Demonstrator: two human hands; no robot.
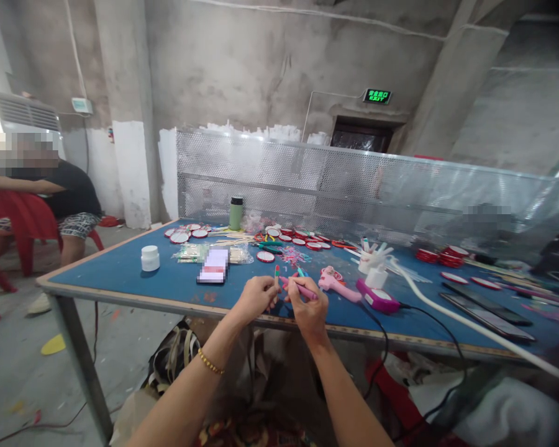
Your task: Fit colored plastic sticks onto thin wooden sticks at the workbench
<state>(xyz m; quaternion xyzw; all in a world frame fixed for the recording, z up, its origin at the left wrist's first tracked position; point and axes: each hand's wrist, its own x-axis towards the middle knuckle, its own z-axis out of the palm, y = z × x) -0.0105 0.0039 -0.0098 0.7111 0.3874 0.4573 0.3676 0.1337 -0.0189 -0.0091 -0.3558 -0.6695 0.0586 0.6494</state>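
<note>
My left hand (256, 297) is closed on a thin stick (276, 274), held upright, with red and green at its top. In my right hand (311, 313) is a pink-purple pen (307, 291), its tip pointing left and close to the stick. Both hands are over the front edge of the blue table (168, 292). Just right of my right hand lies a pink gun-shaped tool (342, 288), beside a purple box (377, 298) with a black cord. Small coloured pieces (294, 255) are scattered behind my hands.
To the left are a white jar (149, 259), a phone (213, 266) and bagged sticks (189, 253). Several red-rimmed discs (179, 237) and a green bottle (236, 214) stand farther back. A white cable (442, 310) crosses the right side near dark phones (487, 315). A seated person (74, 186) is far left.
</note>
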